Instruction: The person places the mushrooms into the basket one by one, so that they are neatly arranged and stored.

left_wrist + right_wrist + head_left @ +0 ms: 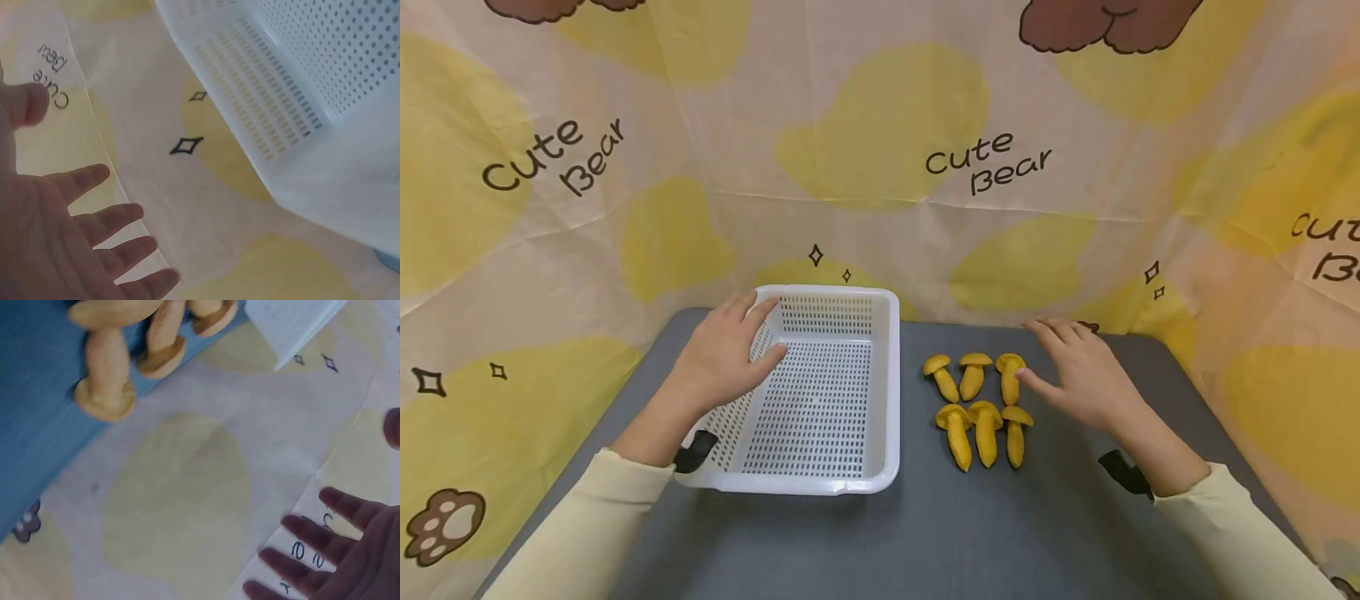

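My left hand (721, 352) hovers over the left side of a white perforated plastic basket (892, 392), fingers spread and holding nothing. In the left wrist view that hand (81, 237) shows its extended fingers beside the basket (300, 156). To the right of the basket, several yellow mushrooms (986, 433) lie on the grey table in two rows, caps toward the back. My right hand (1086, 375) is held above the table just right of them, its thumb overlapping the back-right mushroom (1009, 367) in the head view. The right wrist view shows this hand (350, 550) with straight fingers, nothing in it.
The grey table (925, 533) carries the basket at its left and the mushrooms right of centre. A printed cloth (865, 167) with yellow patches and lettering hangs behind the table and along both sides. Dark bands (1126, 473) are on both wrists.
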Available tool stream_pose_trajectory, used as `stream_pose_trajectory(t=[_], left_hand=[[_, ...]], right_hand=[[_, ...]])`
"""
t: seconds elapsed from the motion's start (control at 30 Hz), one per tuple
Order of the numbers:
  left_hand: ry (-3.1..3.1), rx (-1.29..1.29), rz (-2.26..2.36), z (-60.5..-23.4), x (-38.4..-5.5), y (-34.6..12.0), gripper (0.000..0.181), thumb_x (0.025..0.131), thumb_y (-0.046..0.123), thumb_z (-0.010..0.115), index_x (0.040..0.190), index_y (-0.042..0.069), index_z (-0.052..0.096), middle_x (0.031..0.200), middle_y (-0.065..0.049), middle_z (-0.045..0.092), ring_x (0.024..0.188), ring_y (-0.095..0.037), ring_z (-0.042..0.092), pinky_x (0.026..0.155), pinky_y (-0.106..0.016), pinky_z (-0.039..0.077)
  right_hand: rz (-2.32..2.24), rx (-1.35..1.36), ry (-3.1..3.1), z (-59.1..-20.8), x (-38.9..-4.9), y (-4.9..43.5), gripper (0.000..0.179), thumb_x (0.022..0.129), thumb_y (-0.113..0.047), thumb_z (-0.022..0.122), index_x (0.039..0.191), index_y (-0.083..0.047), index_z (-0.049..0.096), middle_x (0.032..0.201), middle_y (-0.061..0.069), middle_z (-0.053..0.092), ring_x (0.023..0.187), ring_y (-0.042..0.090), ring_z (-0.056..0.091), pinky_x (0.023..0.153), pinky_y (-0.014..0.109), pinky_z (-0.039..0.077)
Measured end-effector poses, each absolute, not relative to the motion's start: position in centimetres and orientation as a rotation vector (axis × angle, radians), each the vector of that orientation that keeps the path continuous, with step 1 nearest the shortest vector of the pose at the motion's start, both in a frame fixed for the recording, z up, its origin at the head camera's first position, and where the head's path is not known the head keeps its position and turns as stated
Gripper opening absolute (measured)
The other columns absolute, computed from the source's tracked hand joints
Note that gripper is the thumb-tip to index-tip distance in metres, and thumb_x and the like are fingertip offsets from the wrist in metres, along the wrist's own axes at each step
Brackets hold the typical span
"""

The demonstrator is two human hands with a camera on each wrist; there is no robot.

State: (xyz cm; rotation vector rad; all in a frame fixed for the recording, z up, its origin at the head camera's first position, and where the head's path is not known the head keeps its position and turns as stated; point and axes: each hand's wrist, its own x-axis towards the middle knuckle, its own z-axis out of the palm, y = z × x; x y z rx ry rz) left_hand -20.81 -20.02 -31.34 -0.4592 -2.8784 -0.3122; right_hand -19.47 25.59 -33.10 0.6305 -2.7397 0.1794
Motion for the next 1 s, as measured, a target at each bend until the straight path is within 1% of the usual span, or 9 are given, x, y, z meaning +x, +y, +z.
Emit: stream_pose_trajectory(t=[0.1, 0.2, 0.33, 0.43, 0.47, 0.53, 0.67, 0.8, 1.0], left_hand=[[-2.902, -0.439, -0.385, -31.2, -20.6, -21.0, 0.066, 0.095, 0.041, 0.049, 0.15, 0.01, 0.032, 0.151, -0.023, 0.033, 0.138, -0.046, 0.031, 0.107, -0.066, 0.031], [-2.948, -0.421, -0.456, -31.0, -20.4, -22.0, 0.066, 0.096, 0.044, 0.047, 0.15, 0.009, 0.03, 0.151, -0.021, 0.034, 0.136, -0.045, 0.032, 0.105, -0.067, 0.033], [-2.961, -0.41, -0.513, -31.1, -20.3, -23.3, 0.067, 0.096, 0.044, 0.047, 0.15, 0.009, 0.03, 0.149, -0.02, 0.036, 0.134, -0.045, 0.033, 0.104, -0.067, 0.032], [-2.902, -0.451, -0.552, -31.5, -20.4, -24.2, 0.064, 0.095, 0.038, 0.052, 0.147, 0.006, 0.034, 0.145, -0.022, 0.041, 0.132, -0.044, 0.036, 0.105, -0.066, 0.032], [-2.878, -0.468, -0.569, -31.7, -20.5, -24.5, 0.063, 0.094, 0.035, 0.054, 0.146, 0.005, 0.035, 0.144, -0.023, 0.043, 0.132, -0.044, 0.037, 0.104, -0.065, 0.032], [-2.837, -0.496, -0.613, -32.2, -20.5, -25.1, 0.062, 0.093, 0.03, 0.057, 0.144, 0.002, 0.038, 0.142, -0.024, 0.045, 0.129, -0.044, 0.041, 0.103, -0.064, 0.035], [-2.81, -0.494, -0.711, -33.0, -20.4, -26.2, 0.061, 0.092, 0.027, 0.061, 0.143, 0.001, 0.04, 0.139, -0.025, 0.045, 0.119, -0.046, 0.049, 0.093, -0.064, 0.044], [-2.809, -0.496, -0.782, -33.8, -20.5, -27.2, 0.059, 0.092, 0.025, 0.061, 0.142, 0.002, 0.041, 0.139, -0.026, 0.044, 0.112, -0.046, 0.054, 0.085, -0.064, 0.048], [-2.777, -0.504, -0.792, -36.0, -21.1, -28.4, 0.057, 0.09, 0.02, 0.063, 0.141, 0.002, 0.043, 0.138, -0.024, 0.043, 0.103, -0.04, 0.06, 0.078, -0.057, 0.053]], right_hand=[[0.217, 0.69, -2.762, -33.4, -19.8, 24.8, 0.056, 0.089, -0.038, 0.064, 0.136, -0.01, 0.052, 0.13, 0.016, 0.058, 0.116, 0.039, 0.055, 0.096, 0.06, 0.044], [0.254, 0.741, -2.788, -33.9, -20.0, 24.0, 0.048, 0.088, -0.033, 0.066, 0.129, -0.009, 0.058, 0.123, 0.013, 0.063, 0.109, 0.036, 0.06, 0.091, 0.057, 0.049], [0.318, 0.795, -2.797, -34.7, -20.2, 23.1, 0.045, 0.086, -0.029, 0.068, 0.125, -0.009, 0.061, 0.119, 0.011, 0.065, 0.106, 0.033, 0.062, 0.087, 0.052, 0.052], [0.365, 0.82, -2.813, -35.3, -20.3, 22.4, 0.044, 0.085, -0.028, 0.069, 0.125, -0.011, 0.061, 0.117, 0.009, 0.065, 0.104, 0.029, 0.062, 0.084, 0.049, 0.054], [0.381, 0.828, -2.822, -35.5, -20.4, 22.2, 0.044, 0.085, -0.027, 0.069, 0.125, -0.012, 0.061, 0.116, 0.008, 0.066, 0.1, 0.027, 0.063, 0.081, 0.047, 0.054], [0.415, 0.836, -2.841, -36.0, -20.6, 21.8, 0.042, 0.085, -0.026, 0.07, 0.124, -0.014, 0.061, 0.114, 0.006, 0.066, 0.096, 0.023, 0.062, 0.078, 0.042, 0.054], [0.481, 0.868, -2.868, -36.9, -21.0, 21.2, 0.037, 0.085, -0.023, 0.07, 0.121, -0.016, 0.062, 0.111, 0.002, 0.065, 0.092, 0.017, 0.06, 0.073, 0.035, 0.053], [0.569, 0.919, -2.888, -37.9, -21.4, 20.7, 0.034, 0.086, -0.021, 0.068, 0.119, -0.016, 0.063, 0.114, 0.002, 0.066, 0.096, 0.019, 0.062, 0.076, 0.034, 0.054], [0.665, 0.968, -2.908, -39.4, -21.9, 19.9, 0.034, 0.086, -0.017, 0.068, 0.118, -0.008, 0.064, 0.115, 0.01, 0.066, 0.096, 0.027, 0.064, 0.077, 0.035, 0.056]])
